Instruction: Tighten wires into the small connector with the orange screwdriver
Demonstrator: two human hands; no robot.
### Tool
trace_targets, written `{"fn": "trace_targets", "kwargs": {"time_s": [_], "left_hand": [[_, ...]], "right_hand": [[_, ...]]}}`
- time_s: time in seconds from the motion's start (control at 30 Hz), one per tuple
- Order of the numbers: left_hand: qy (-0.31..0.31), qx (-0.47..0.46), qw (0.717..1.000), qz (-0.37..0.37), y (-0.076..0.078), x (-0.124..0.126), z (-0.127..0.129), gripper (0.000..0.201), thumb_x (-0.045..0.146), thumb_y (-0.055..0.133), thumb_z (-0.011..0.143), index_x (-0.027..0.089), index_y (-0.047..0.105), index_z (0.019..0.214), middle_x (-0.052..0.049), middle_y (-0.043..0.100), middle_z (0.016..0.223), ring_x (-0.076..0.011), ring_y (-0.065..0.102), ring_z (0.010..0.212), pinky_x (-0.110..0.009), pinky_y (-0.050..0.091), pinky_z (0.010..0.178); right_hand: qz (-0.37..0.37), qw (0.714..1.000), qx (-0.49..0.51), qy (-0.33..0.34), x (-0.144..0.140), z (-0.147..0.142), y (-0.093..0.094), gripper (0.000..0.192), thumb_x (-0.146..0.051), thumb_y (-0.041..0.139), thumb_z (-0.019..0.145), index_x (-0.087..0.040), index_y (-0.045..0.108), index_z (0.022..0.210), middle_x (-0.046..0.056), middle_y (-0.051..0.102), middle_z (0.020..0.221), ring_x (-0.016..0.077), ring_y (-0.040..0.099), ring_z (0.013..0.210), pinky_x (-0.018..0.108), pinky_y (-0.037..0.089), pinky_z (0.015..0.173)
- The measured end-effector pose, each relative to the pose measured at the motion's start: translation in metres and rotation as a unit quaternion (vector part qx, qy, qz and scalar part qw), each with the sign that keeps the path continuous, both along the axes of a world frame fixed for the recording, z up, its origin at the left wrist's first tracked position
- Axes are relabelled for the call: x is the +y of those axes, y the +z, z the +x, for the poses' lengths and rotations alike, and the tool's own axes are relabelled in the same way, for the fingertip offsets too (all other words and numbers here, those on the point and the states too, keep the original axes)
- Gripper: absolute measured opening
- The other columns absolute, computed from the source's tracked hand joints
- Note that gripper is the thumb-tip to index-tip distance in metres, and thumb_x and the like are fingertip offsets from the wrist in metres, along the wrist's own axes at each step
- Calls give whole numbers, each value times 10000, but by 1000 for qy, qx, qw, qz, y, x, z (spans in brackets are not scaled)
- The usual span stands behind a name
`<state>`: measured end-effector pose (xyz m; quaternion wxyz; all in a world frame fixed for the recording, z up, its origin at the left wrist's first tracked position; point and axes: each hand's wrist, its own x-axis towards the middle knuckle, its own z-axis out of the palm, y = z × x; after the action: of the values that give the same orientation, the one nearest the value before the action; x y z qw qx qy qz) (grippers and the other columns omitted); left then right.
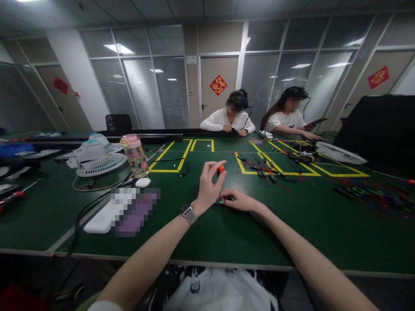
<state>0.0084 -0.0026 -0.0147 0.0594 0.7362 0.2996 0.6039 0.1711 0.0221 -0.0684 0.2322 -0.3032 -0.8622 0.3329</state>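
Left hand [209, 183] pinches the orange-capped screwdriver [220, 169] upright over a small part [221, 200], just short of the yellow tape box [259, 164]. Right hand [238, 199] presses the part onto the table [292, 233]. Judgement: keep the shaft vertical, twist lightly.

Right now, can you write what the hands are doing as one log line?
left hand: pinching orange handle, upright | right hand: pressing small part on green table | nearby: bottle, fan, wires

A dark green table [201, 233] with yellow tape outlines carries white fans [97, 157], a pink-capped bottle [135, 155] and tangled red-and-blue wires [372, 194].
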Motion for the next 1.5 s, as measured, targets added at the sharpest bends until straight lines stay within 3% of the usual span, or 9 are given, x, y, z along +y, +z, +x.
{"fn": "trace_targets", "kwargs": {"time_s": [0.17, 0.3, 0.47, 0.7, 0.83, 1.07, 1.3, 1.5], "left_hand": [[-58, -15, 998, -32, -2, 3, 0, 315, 195, 373, 990, 198, 542, 1256, -86, 596, 1223, -176, 570, 1119, -327, 450, 970], [-28, -37, 999, -13, -3, 3, 1, 244, 198, 466, 957, 197, 588, 1169, -65, 640, 1084, -165, 609, 980, -301, 484, 865], [22, -27, 999, 16, -1, 1, 0, 160, 231, 574, 905, 193, 640, 1046, -41, 578, 946, -159, 567, 886, -280, 472, 807], [-49, -22, 998, -15, -4, 4, -1, 318, 208, 337, 998, 208, 558, 1226, -76, 609, 1159, -175, 578, 1074, -327, 455, 940], [-46, -29, 998, -29, -6, 5, 0, 300, 207, 379, 990, 213, 532, 1248, -72, 622, 1147, -171, 599, 1037, -323, 471, 909], [19, -19, 1000, 12, 0, 0, 1, 135, 208, 581, 895, 193, 619, 1023, -39, 564, 938, -163, 557, 883, -285, 466, 805], [-31, -16, 999, -8, 1, -2, 0, 271, 196, 375, 983, 195, 593, 1144, -79, 607, 1106, -175, 573, 1035, -314, 467, 899], [-25, -16, 1000, -3, 0, -1, 1, 251, 187, 415, 971, 198, 582, 1159, -69, 622, 1073, -170, 592, 988, -305, 477, 866]], "right_hand": [[-3, 1000, 1, 4, 0, -1, 1, 320, -20, 485, 755, -153, 704, 948, -14, 550, 718, 117, 468, 638, 223, 387, 632], [5, 1000, 1, 1, 1, 0, -1, 316, -25, 495, 750, -156, 703, 948, -15, 542, 724, 120, 474, 655, 227, 391, 646], [3, 1000, 3, 3, 2, 0, -3, 326, -19, 488, 747, -156, 702, 952, -15, 543, 736, 120, 474, 654, 233, 390, 655], [0, 1000, -2, 4, 1, 0, -1, 310, -19, 492, 759, -149, 701, 947, -18, 540, 717, 121, 474, 652, 234, 383, 653], [-2, 1000, 3, 4, 2, 0, -2, 307, -19, 495, 753, -152, 703, 936, -16, 546, 720, 122, 472, 657, 227, 382, 649], [-8, 1000, 0, -1, 2, 0, -3, 297, -28, 496, 746, -155, 701, 919, -19, 544, 710, 121, 472, 654, 225, 385, 646], [-3, 1000, 2, -4, -1, -2, 1, 295, -23, 488, 742, -158, 700, 895, -20, 534, 683, 126, 465, 644, 225, 382, 622], [16, 999, -19, -24, -5, -3, 4, 214, -55, 538, 752, -155, 681, 877, -15, 538, 711, 124, 475, 658, 225, 391, 625]]}}
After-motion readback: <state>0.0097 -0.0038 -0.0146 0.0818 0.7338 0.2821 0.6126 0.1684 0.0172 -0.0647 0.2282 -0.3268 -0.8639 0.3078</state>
